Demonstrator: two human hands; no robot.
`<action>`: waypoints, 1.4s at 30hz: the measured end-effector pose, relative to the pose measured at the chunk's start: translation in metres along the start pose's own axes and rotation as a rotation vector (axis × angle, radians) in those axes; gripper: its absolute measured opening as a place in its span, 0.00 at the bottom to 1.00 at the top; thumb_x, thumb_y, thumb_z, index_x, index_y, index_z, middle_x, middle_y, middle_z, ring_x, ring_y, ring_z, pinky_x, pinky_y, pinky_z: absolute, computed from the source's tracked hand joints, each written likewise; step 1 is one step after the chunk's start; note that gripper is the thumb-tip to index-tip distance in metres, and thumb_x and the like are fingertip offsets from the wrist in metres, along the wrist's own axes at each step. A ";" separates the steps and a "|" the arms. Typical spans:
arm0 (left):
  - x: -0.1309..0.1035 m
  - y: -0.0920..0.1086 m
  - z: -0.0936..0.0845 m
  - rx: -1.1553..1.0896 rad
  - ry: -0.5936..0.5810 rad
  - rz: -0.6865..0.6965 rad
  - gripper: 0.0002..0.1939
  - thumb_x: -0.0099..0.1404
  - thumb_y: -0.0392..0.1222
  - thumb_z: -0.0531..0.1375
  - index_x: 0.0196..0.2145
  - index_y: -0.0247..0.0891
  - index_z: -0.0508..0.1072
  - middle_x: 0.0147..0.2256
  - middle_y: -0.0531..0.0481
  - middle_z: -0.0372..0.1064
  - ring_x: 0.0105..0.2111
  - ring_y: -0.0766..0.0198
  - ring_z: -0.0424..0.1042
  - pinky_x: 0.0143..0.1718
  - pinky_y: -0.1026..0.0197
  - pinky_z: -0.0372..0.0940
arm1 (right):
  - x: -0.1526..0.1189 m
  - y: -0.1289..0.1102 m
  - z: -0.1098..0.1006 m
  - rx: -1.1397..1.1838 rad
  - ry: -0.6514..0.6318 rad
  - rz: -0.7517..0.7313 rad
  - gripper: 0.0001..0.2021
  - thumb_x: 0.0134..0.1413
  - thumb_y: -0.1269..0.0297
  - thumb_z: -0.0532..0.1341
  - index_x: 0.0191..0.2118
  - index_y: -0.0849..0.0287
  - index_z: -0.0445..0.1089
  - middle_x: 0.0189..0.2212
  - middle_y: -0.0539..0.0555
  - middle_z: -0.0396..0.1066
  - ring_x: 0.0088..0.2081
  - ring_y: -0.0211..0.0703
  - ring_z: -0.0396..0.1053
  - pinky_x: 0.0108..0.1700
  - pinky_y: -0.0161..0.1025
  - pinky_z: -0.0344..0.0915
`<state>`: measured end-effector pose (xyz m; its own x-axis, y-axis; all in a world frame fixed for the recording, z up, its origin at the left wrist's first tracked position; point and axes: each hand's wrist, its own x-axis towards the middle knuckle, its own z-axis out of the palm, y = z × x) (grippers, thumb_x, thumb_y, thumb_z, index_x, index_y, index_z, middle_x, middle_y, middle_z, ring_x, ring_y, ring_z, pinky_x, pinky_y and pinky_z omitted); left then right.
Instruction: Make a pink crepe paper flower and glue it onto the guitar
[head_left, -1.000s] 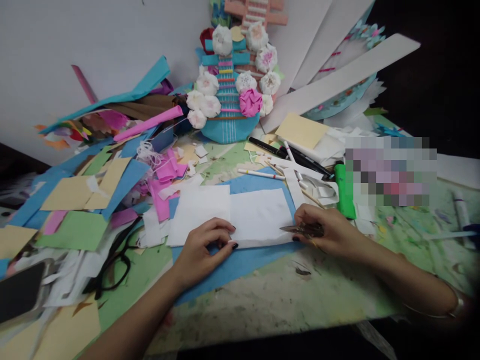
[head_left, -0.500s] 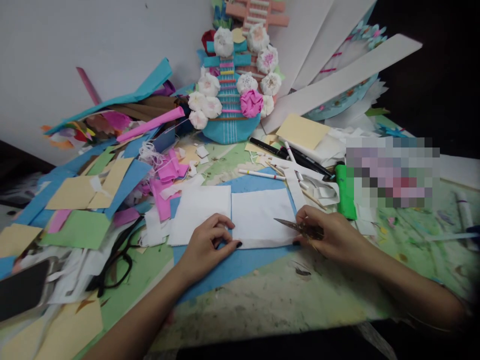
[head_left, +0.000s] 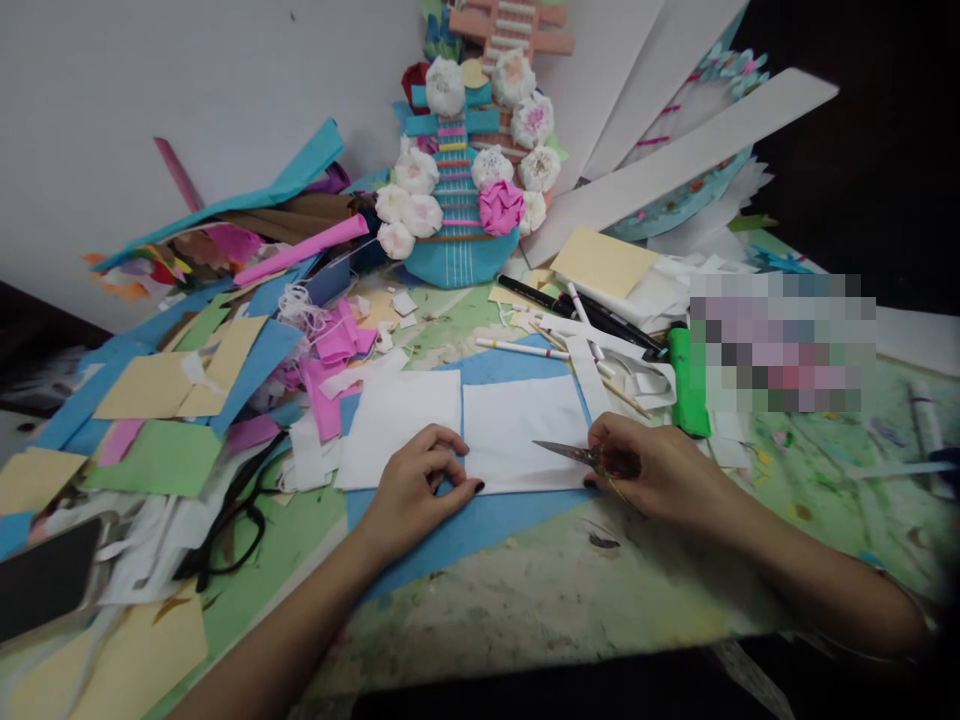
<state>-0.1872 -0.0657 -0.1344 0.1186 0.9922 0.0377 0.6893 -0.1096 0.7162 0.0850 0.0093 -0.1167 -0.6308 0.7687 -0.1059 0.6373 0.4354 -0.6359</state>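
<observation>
Two white paper sheets lie side by side on a blue sheet [head_left: 420, 540] in front of me. My left hand [head_left: 424, 485] rests over the inner lower corner of the left white sheet [head_left: 401, 415], its curved fingers apart and its thumb at the lower edge of the right white sheet [head_left: 521, 410]. My right hand [head_left: 645, 460] is closed around a pair of scissors [head_left: 566, 453]. Their pointed blades look closed and reach left above the right sheet. My fingers cover most of the handles. My right thumb is by that sheet's lower right corner.
A blue paper guitar [head_left: 461, 255] with paper flowers stands behind. Paper scraps, black-framed glasses [head_left: 244, 545] and a phone [head_left: 49, 585] lie left. Pens [head_left: 536, 297], a green roll [head_left: 688, 385] and a blurred-out patch are at right. The table's front edge is near me.
The scissors have shifted slightly left, and their blades lie flatter over the right sheet. My right hand has turned a little; my left hand stays in place.
</observation>
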 end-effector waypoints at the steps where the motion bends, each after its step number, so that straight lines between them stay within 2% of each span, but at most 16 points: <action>1: 0.000 0.000 0.000 0.008 0.002 0.000 0.08 0.57 0.37 0.61 0.22 0.34 0.70 0.38 0.49 0.64 0.21 0.76 0.55 0.25 0.67 0.57 | 0.000 0.000 0.000 -0.003 -0.003 0.006 0.07 0.48 0.70 0.59 0.33 0.55 0.59 0.23 0.47 0.68 0.25 0.37 0.64 0.27 0.34 0.55; 9: 0.001 0.003 0.001 0.036 0.009 0.009 0.07 0.55 0.37 0.62 0.21 0.34 0.70 0.38 0.49 0.65 0.22 0.75 0.56 0.25 0.67 0.57 | 0.002 0.003 -0.001 -0.036 -0.059 0.027 0.08 0.46 0.72 0.59 0.34 0.56 0.62 0.22 0.46 0.69 0.24 0.36 0.64 0.27 0.34 0.54; 18: 0.001 0.001 0.001 0.034 -0.011 0.003 0.07 0.55 0.37 0.62 0.22 0.34 0.70 0.39 0.49 0.64 0.21 0.75 0.56 0.26 0.66 0.58 | 0.003 0.002 -0.003 -0.012 -0.062 0.053 0.07 0.46 0.71 0.59 0.34 0.56 0.63 0.23 0.47 0.69 0.24 0.37 0.64 0.27 0.35 0.54; 27: -0.001 0.003 0.001 0.045 -0.010 0.004 0.07 0.57 0.37 0.61 0.22 0.34 0.69 0.39 0.49 0.64 0.20 0.76 0.55 0.26 0.66 0.57 | 0.005 0.006 -0.006 0.072 -0.061 0.060 0.08 0.46 0.65 0.62 0.34 0.56 0.63 0.25 0.49 0.70 0.26 0.39 0.65 0.27 0.36 0.56; 37: -0.001 0.002 0.001 0.066 0.006 0.045 0.07 0.57 0.37 0.61 0.25 0.35 0.66 0.40 0.49 0.64 0.21 0.75 0.55 0.26 0.66 0.59 | 0.006 0.003 -0.001 -0.033 -0.047 0.093 0.06 0.46 0.66 0.62 0.32 0.55 0.65 0.22 0.49 0.69 0.24 0.39 0.64 0.26 0.36 0.54; 40: -0.005 0.005 0.002 0.080 0.049 0.109 0.05 0.60 0.35 0.59 0.27 0.36 0.66 0.40 0.48 0.64 0.25 0.72 0.59 0.29 0.64 0.61 | 0.006 0.003 -0.001 -0.042 -0.045 0.095 0.06 0.45 0.66 0.62 0.32 0.55 0.65 0.22 0.49 0.69 0.24 0.39 0.64 0.26 0.37 0.54; 42: -0.009 0.006 0.005 0.131 0.077 0.233 0.04 0.62 0.32 0.56 0.30 0.37 0.69 0.39 0.47 0.65 0.31 0.67 0.63 0.33 0.62 0.63 | 0.006 0.003 -0.002 -0.046 -0.045 0.089 0.06 0.46 0.67 0.62 0.32 0.55 0.65 0.22 0.49 0.69 0.24 0.39 0.64 0.26 0.37 0.54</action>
<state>-0.1807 -0.0752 -0.1334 0.2331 0.9405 0.2473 0.7372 -0.3367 0.5858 0.0835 0.0160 -0.1178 -0.5893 0.7838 -0.1958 0.7110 0.3881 -0.5865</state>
